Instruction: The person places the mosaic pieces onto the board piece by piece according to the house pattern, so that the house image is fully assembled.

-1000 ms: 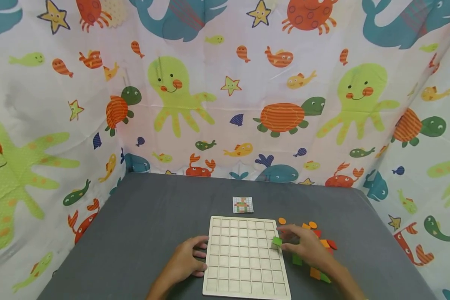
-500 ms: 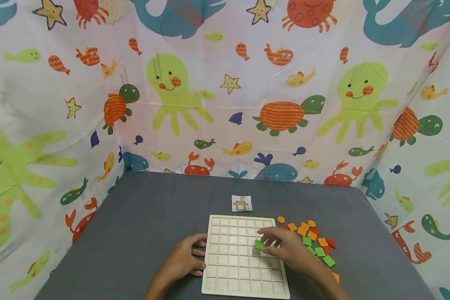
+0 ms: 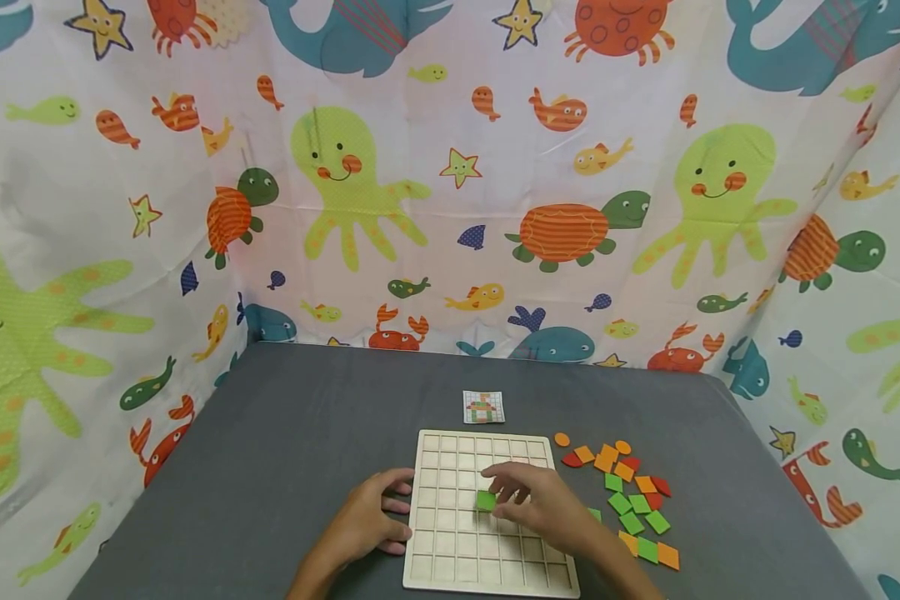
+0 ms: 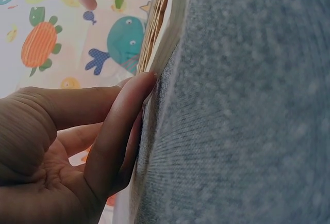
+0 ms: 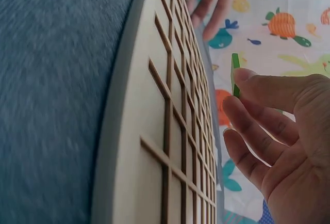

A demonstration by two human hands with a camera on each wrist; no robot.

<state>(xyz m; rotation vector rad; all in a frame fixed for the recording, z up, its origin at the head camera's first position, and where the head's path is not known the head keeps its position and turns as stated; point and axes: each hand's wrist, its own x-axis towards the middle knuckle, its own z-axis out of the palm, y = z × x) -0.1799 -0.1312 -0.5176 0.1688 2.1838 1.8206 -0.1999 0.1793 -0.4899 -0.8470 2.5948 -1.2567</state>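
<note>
A pale wooden grid board (image 3: 446,543) lies on the dark grey cloth. My left hand (image 3: 367,518) rests against its left edge, and in the left wrist view a fingertip touches the board's side (image 4: 167,48). Over the middle of the grid, my right hand (image 3: 546,507) pinches a small green square tile (image 3: 485,501) between thumb and finger. The right wrist view shows this tile (image 5: 235,61) edge-on, held apart from the board's surface. The hand hides part of the grid's right side.
Several loose green tiles (image 3: 639,503), orange tiles (image 3: 668,557) and red pieces (image 3: 572,459) lie right of the board, with orange discs (image 3: 562,439) at the back. A small printed card (image 3: 483,407) with a coloured grid pattern lies beyond the board. Sea-animal curtains surround the table.
My right hand has carried the green tile leftward from the board's right edge to over its middle. More loose tiles are uncovered at the right. The left hand has stayed at the board's edge.
</note>
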